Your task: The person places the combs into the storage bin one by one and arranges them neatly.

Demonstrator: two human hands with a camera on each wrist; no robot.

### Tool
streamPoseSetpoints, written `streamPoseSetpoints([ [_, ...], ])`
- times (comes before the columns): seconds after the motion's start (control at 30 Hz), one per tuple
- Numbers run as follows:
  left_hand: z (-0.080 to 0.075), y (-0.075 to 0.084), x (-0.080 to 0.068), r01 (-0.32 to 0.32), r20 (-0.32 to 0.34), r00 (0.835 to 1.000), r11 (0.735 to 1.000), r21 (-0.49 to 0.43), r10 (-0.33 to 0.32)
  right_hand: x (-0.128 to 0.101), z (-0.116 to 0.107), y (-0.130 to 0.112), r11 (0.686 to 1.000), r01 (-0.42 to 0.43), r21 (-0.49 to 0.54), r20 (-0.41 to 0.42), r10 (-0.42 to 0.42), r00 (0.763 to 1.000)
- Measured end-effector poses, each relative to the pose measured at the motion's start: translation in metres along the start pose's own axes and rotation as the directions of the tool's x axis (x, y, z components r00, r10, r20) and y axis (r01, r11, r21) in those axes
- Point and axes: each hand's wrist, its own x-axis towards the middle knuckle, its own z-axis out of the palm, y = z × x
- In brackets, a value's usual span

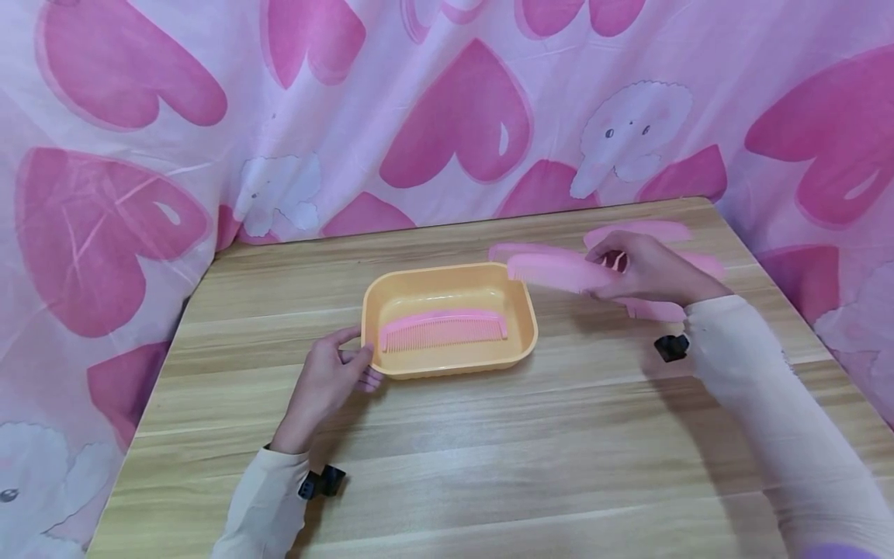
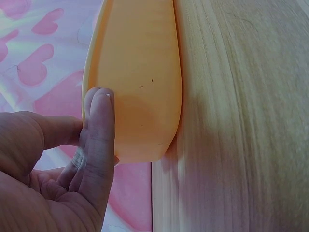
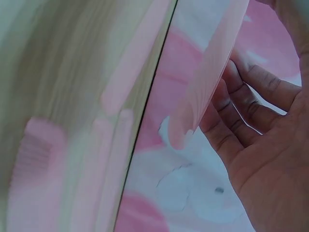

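Observation:
A yellow-orange plastic tray (image 1: 454, 369) sits on the table with one pink comb (image 1: 443, 317) lying inside, teeth toward the person. At the tray's left end my left hand (image 1: 327, 376) pinches the rim; the left wrist view shows fingers against the outer wall (image 2: 140, 111). My right hand (image 1: 646, 268) holds another pink comb (image 1: 555, 272) by its right end, raised above the table. That comb's left end overlaps the tray's far right corner in the head view. In the right wrist view the held comb (image 3: 207, 82) stands apart from the tabletop, between thumb and fingers.
Several more pink combs lie beneath and around the right hand, among them a far one (image 1: 653, 228) and a near one (image 1: 656, 310). The wooden table (image 1: 489, 458) ends at a pink heart-patterned curtain (image 1: 454, 116) behind and at both sides.

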Motion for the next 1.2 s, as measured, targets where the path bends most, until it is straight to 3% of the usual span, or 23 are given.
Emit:
streamPoseSetpoints([
  [0.53,0.000,0.001,0.001,-0.002,-0.002,1.000,1.000,0.002,0.002,0.049,0.019,-0.050,0.997,0.075,-0.018,0.099,-0.073,0.992],
  [0.77,0.000,0.000,0.001,-0.001,0.001,1.000,1.000,-0.010,0.001,0.068,0.036,-0.070,0.989,0.146,0.004,0.116,-0.146,0.982],
  [1.0,-0.001,-0.001,0.001,-0.001,0.006,1.000,1.000,-0.010,0.001,0.081,0.057,-0.090,0.977,0.204,-0.059,0.152,-0.193,0.969],
  [1.2,-0.001,-0.001,0.001,-0.003,0.007,1.000,1.000,-0.008,0.003,0.089,0.074,-0.102,0.980,0.199,0.009,0.215,-0.196,0.957],
])
